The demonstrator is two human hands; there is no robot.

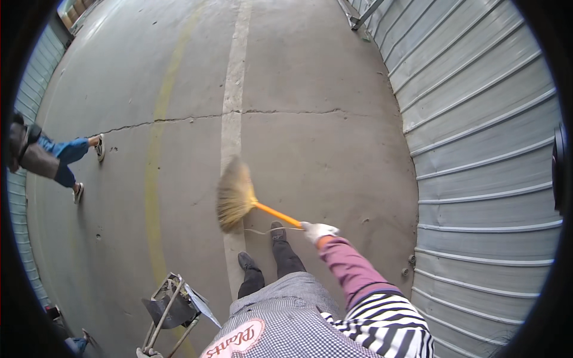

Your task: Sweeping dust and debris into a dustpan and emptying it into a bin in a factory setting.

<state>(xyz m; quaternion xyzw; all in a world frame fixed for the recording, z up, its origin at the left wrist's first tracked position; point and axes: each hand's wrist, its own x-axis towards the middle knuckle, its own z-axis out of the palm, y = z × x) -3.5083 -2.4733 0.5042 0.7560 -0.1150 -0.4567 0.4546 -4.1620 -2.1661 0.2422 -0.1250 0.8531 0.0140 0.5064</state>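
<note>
My right hand [319, 232], in a white glove, is closed round the orange handle of a broom [236, 195]. The broom's straw head fans out over the white floor line, just ahead of my shoes, and looks slightly blurred. A thin pale cord hangs from the handle near my fingers. At the lower left edge, part of my gloved left hand [149, 353] shows, closed on a tube of a metal-tube frame with a dark curved panel [169, 311]. A pale flat sheet sticks out beside that panel. The frame's kind is unclear.
The concrete floor [316, 161] bears a white line [234, 77], a yellow line [154, 197] and a crosswise crack. A corrugated metal wall [477, 155] rises on the right. A person [65, 156] in blue trousers walks at the left. Another person's foot [85, 335] shows lower left.
</note>
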